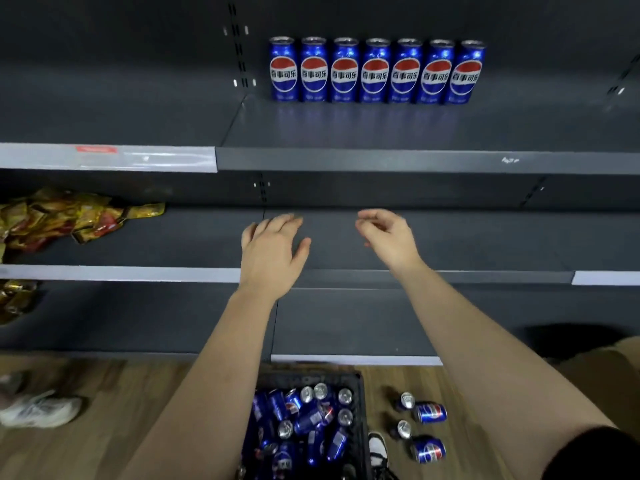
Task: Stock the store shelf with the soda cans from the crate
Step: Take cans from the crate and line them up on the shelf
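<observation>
On the upper shelf [381, 128], seven shelved cans [376, 72] stand upright in one row at the back, side by side, labels facing out.

Hands: left hand [273, 251] and right hand [388, 237] both hover in front of the middle shelf [485, 240]. Left grip: fingers spread and fairly straight, holding nothing. Right grip: fingers loosely curled, also holding nothing.

Stock: the crate [308, 377] sits on the floor [121, 410] directly below, with the crate cans [304, 420] jumbled at all angles. Four loose cans [429, 412] lie or stand on the floor just right of it.

Step in hand (judgement): going down for the next cans. Suggest taking one per hand, gripping round the body rather than the rim, then setting them upright beside or in front of the row, logo forward to match.

Writing: cans are blue with the red-white-blue Pepsi globe, reading 百事可乐. A small white scribble [509, 160] on the shelf edge is unreadable. A red tag [97, 149] on the left price strip is too blurred to read. Snack packets [69, 216] at left: print not legible.
</observation>
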### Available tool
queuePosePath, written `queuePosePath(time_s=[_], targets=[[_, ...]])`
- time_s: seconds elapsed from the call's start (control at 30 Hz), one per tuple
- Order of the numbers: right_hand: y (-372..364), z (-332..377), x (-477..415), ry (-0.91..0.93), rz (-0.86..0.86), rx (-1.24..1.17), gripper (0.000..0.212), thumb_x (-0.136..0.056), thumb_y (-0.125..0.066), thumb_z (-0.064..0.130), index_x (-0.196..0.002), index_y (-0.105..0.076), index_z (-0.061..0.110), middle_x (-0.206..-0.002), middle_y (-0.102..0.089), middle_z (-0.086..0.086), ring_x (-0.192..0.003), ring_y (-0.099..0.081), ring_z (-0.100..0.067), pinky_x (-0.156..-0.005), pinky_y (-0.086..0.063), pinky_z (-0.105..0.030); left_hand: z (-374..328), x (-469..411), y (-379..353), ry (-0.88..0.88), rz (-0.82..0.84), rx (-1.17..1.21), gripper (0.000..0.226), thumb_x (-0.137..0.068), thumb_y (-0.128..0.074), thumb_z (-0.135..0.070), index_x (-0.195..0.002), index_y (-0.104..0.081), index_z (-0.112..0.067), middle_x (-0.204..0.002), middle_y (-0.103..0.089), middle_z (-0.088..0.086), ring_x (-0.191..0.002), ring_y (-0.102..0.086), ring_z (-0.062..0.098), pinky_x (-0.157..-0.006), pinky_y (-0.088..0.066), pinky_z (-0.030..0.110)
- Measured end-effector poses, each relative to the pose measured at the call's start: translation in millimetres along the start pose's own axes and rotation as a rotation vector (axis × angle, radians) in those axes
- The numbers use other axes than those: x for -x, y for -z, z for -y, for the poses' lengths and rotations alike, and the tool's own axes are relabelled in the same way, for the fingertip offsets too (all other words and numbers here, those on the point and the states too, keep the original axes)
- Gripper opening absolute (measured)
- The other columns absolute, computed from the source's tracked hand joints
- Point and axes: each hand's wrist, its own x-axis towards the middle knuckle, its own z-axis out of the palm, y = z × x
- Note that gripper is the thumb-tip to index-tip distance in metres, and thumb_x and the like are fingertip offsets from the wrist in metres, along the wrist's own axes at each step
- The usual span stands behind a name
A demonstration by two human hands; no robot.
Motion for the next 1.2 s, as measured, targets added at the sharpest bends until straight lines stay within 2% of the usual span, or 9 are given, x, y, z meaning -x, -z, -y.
queuePosePath(time_s=[0.1,0.13,0.3,0.47,0.73,0.87,1.03,1.2], targets=[[-19,-29,29,-0.082,0.018,0.092,0.021,-0.088,-0.068,0.024,-0.109,-0.068,0.021,-0.086,-0.066,0.010,-0.077,-0.060,-0.003,-0.074,-0.046,-0.016,20,28,-4,0.056,0.093,-0.012,0.046,-0.099,-0.042,-0.037,-0.142,-0.044,-0.019,-0.146,-0.044,-0.002,-0.133,-0.039,0.019,-0.113,-0.015,0.038],[-24,-38,37,-0.109,0.024,0.116,0.025,-0.088,-0.068,0.025,-0.113,-0.068,0.019,-0.088,-0.066,0.009,-0.077,-0.060,-0.004,-0.072,-0.044,-0.015,25,37,-6,0.080,0.123,-0.014,0.047,-0.100,-0.041,-0.037,-0.143,-0.043,-0.018,-0.146,-0.044,-0.001,-0.133,-0.040,0.020,-0.113,-0.016,0.038],[-44,-73,75,-0.227,0.064,0.218,0.032,-0.089,-0.067,0.027,-0.119,-0.064,0.017,-0.109,-0.065,0.000,-0.101,-0.061,-0.015,-0.084,-0.042,-0.021,39,76,-19,0.118,0.240,-0.030,0.048,-0.101,-0.038,-0.037,-0.145,-0.039,-0.018,-0.147,-0.042,0.000,-0.134,-0.038,0.021,-0.116,-0.014,0.041],[-51,-94,105,-0.297,0.079,0.265,0.034,-0.090,-0.065,0.025,-0.123,-0.063,0.016,-0.110,-0.062,0.001,-0.096,-0.056,-0.011,-0.082,-0.038,-0.018,48,99,-32,0.133,0.310,-0.035,0.050,-0.101,-0.037,-0.039,-0.147,-0.036,-0.020,-0.150,-0.038,-0.001,-0.134,-0.037,0.022,-0.115,-0.012,0.038],[-49,-118,120,-0.335,0.130,0.353,0.040,-0.089,-0.066,0.029,-0.127,-0.062,0.017,-0.120,-0.065,-0.002,-0.101,-0.057,-0.013,-0.085,-0.039,-0.020,51,119,-50,0.155,0.388,-0.033,0.049,-0.101,-0.036,-0.039,-0.146,-0.037,-0.019,-0.150,-0.038,-0.001,-0.134,-0.037,0.022,-0.115,-0.013,0.040],[-44,-129,127,-0.381,0.164,0.371,0.042,-0.089,-0.066,0.032,-0.128,-0.061,0.018,-0.122,-0.064,0.000,-0.110,-0.059,-0.017,-0.090,-0.044,-0.025,48,129,-63,0.140,0.437,-0.062,0.047,-0.102,-0.034,-0.037,-0.146,-0.037,-0.020,-0.149,-0.039,-0.001,-0.135,-0.037,0.022,-0.116,-0.013,0.041],[-37,-149,142,-0.430,0.211,0.395,0.044,-0.088,-0.067,0.031,-0.129,-0.060,0.018,-0.125,-0.063,0.001,-0.115,-0.058,-0.017,-0.091,-0.039,-0.022,44,143,-80,0.140,0.498,-0.088,0.048,-0.102,-0.034,-0.038,-0.147,-0.036,-0.020,-0.150,-0.039,-0.001,-0.136,-0.036,0.020,-0.116,-0.014,0.041],[-42,-186,156,-0.476,0.281,0.404,0.044,-0.087,-0.067,0.028,-0.128,-0.060,0.016,-0.126,-0.064,-0.002,-0.115,-0.059,-0.018,-0.099,-0.043,-0.027,49,159,-102,0.168,0.550,-0.105,0.049,-0.102,-0.034,-0.038,-0.147,-0.035,-0.021,-0.150,-0.038,-0.001,-0.137,-0.034,0.020,-0.116,-0.011,0.040]])
